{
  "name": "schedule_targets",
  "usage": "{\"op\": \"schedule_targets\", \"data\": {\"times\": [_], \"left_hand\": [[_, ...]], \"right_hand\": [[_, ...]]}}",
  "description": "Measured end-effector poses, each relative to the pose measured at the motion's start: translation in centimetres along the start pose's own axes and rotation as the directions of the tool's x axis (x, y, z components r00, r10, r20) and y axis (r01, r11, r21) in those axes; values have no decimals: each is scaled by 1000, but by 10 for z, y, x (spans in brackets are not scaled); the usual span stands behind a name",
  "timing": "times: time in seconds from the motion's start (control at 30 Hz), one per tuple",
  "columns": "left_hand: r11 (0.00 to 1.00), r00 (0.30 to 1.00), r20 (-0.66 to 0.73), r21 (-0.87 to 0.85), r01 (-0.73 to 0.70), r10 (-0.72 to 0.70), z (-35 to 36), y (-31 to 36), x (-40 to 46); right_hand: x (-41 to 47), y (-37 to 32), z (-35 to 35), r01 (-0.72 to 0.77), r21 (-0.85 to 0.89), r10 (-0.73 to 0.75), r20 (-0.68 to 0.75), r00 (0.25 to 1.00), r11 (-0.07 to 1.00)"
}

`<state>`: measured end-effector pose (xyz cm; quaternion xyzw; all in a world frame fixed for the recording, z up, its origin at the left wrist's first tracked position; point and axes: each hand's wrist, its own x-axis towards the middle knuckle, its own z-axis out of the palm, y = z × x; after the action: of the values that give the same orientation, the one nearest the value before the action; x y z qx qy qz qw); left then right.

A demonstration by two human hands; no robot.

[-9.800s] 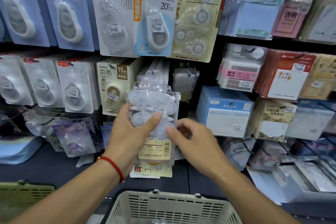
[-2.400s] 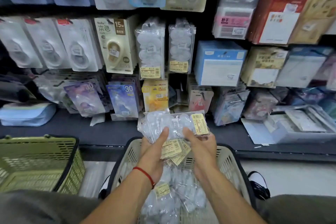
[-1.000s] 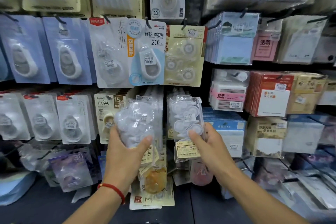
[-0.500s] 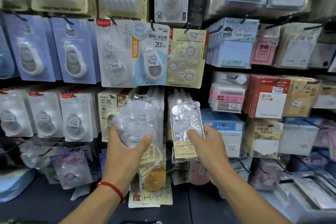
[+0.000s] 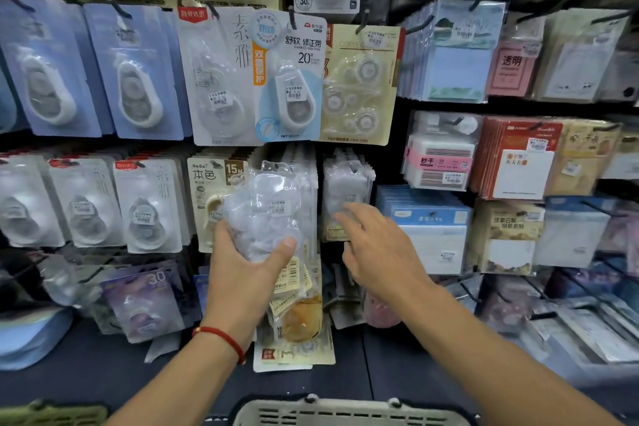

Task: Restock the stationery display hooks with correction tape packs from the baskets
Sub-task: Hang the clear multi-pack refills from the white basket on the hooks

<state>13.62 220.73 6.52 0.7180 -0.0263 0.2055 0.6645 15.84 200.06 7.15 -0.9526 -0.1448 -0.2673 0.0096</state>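
Observation:
My left hand (image 5: 242,273) grips a bunch of clear correction tape packs (image 5: 262,214) with yellow barcode labels hanging below the palm, held up in front of the middle row of hooks. My right hand (image 5: 377,249) is open, fingers spread, just below and in front of the clear packs hanging on the hook (image 5: 347,190) right of the bunch; it holds nothing. Another row of the same clear packs (image 5: 304,169) hangs behind the bunch.
The white basket (image 5: 345,413) rim shows at the bottom centre, a green basket (image 5: 52,415) at the bottom left. Carded correction tapes (image 5: 290,79) hang above, sticky-note packs (image 5: 446,156) to the right. A dark shelf (image 5: 103,367) runs below the hooks.
My right hand has let go of the pack it held at the right hook and pulled back, open. The pack now hangs there. My left hand keeps its bunch.

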Motion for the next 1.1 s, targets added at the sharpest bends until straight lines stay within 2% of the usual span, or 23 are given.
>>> {"op": "schedule_targets", "data": {"times": [0.1,0.2,0.27,0.4,0.5,0.53,0.6,0.63,0.7,0.77,0.83,0.9,0.97,1.1], "left_hand": [[1000,1000,7,8,-26,26,-3,-2,0],[999,999,25,21,-43,43,-6,-6,1],[999,998,46,2,-52,52,-8,-11,3],[998,996,77,-29,-52,54,-9,-16,4],[998,993,107,-51,-44,49,-9,-20,5],[998,993,113,-59,-34,40,-8,-21,6],[997,992,126,-81,-15,25,-6,-21,7],[996,991,133,-90,-12,24,-5,-20,7],[996,989,145,-92,-11,24,-3,-18,6],[996,986,163,-90,-7,22,-1,-18,5],[996,978,206,-94,1,18,3,-16,2],[994,967,254,-109,19,10,9,-15,-3],[989,960,280,-134,60,-20,15,-13,-9],[931,940,315,-285,227,-133,17,-8,-11]], "right_hand": [[18,3,28,8,-100,4,119,993,995],[35,6,52,-27,-202,58,146,988,979],[50,10,63,-59,-203,91,149,985,977],[81,24,72,-115,-130,137,171,976,985],[101,31,71,-225,125,191,237,953,966],[104,31,68,-269,229,212,244,946,935],[100,26,63,-339,403,293,172,940,850],[91,22,59,-360,505,354,112,928,784],[60,8,50,-339,743,453,54,890,578],[24,-8,35,-262,897,423,95,901,356],[-3,-21,18,-228,946,304,152,940,231],[-15,-29,9,-244,946,264,185,947,212],[-18,-32,2,-276,939,285,212,935,206],[-22,-26,-9,-311,929,323,237,916,199]]}}
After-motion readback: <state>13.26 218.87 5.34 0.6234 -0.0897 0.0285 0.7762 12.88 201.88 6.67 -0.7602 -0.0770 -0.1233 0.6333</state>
